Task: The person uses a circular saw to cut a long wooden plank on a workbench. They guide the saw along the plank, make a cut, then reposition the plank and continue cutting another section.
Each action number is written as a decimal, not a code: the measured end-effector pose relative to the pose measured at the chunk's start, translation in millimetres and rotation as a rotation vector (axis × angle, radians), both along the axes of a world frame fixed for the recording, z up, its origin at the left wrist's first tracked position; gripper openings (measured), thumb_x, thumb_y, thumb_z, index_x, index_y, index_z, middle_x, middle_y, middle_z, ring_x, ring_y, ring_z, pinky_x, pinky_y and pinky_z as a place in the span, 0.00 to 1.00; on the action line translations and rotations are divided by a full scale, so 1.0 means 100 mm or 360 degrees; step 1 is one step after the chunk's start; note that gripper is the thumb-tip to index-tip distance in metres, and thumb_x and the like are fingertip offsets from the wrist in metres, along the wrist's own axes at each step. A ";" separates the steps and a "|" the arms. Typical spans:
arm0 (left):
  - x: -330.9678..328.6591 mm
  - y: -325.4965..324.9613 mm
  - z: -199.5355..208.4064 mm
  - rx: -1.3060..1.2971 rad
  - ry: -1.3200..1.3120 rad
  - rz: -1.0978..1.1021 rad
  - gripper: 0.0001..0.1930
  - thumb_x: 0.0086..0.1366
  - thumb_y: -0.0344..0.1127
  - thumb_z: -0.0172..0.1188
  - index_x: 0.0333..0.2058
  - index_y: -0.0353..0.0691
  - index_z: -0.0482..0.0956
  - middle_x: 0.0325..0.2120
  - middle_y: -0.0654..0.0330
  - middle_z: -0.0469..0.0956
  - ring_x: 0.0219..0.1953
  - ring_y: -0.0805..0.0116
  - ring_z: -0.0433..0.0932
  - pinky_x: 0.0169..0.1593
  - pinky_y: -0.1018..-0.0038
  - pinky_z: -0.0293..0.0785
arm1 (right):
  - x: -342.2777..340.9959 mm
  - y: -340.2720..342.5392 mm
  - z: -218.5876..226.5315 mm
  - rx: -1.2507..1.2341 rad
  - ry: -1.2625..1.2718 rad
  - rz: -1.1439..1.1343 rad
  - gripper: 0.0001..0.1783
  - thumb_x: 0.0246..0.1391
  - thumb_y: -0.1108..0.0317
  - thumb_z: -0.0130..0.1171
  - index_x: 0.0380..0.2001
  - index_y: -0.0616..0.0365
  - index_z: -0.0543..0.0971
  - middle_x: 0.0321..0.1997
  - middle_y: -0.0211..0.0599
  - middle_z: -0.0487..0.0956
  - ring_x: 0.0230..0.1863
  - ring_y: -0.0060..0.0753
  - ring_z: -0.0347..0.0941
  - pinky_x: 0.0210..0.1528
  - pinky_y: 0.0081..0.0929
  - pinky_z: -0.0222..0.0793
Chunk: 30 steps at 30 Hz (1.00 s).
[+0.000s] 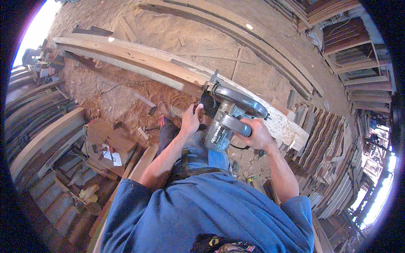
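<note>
A circular saw (220, 134) with a grey metal body and rounded blade guard is held tilted in front of my waist, over the long wooden board. My right hand (258, 134) is wrapped around its handle. My left hand (191, 121) is at the saw's dark base plate (208, 103), with thumb and fingers closed at its edge; some fingertips are hidden. Behind the saw, a long pale board (139, 54) runs from the far left toward the right. Its right end (291, 130) is dusted with whitish sawdust.
Long planks (236, 33) lie farther back on the sawdust-covered ground. Stacked wavy-edged boards (322, 135) stand at the right. On the left are more timber (46, 143), a wooden box (112, 137) and a white paper (112, 157) with a red-handled tool. Cables and offcuts litter the ground.
</note>
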<state>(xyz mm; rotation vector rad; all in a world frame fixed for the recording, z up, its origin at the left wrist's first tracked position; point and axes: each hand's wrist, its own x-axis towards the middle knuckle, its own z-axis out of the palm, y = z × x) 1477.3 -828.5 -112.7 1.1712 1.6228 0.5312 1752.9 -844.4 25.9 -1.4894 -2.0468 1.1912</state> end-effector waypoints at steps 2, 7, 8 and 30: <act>-0.01 0.00 -0.01 -0.0049 -0.0023 0.0010 0.30 0.78 0.58 0.50 0.53 0.33 0.79 0.42 0.42 0.85 0.46 0.45 0.83 0.52 0.57 0.75 | 0.01 0.01 0.01 -0.0014 0.0017 0.0008 0.11 0.48 0.69 0.75 0.35 0.58 0.84 0.28 0.49 0.81 0.31 0.55 0.81 0.34 0.40 0.75; -0.01 0.01 -0.05 0.0085 0.0111 -0.0026 0.30 0.78 0.60 0.50 0.49 0.32 0.79 0.37 0.41 0.84 0.40 0.47 0.84 0.46 0.57 0.77 | 0.02 0.02 0.02 -0.0024 0.0022 0.0034 0.12 0.48 0.69 0.75 0.36 0.58 0.84 0.28 0.49 0.82 0.31 0.55 0.82 0.34 0.40 0.75; -0.01 0.01 -0.05 0.0082 0.0123 -0.0026 0.30 0.78 0.60 0.50 0.49 0.32 0.79 0.35 0.41 0.84 0.38 0.47 0.84 0.45 0.57 0.77 | 0.02 0.02 0.02 -0.0020 0.0020 0.0034 0.12 0.48 0.69 0.75 0.36 0.59 0.84 0.28 0.49 0.82 0.31 0.55 0.82 0.34 0.40 0.75; 0.01 0.06 0.09 -0.0129 0.0099 -0.0011 0.28 0.78 0.58 0.50 0.53 0.35 0.80 0.45 0.46 0.85 0.50 0.51 0.83 0.56 0.60 0.75 | 0.04 0.03 -0.04 -0.0078 0.0035 0.0061 0.14 0.42 0.70 0.69 0.35 0.58 0.81 0.29 0.50 0.82 0.37 0.58 0.82 0.39 0.46 0.77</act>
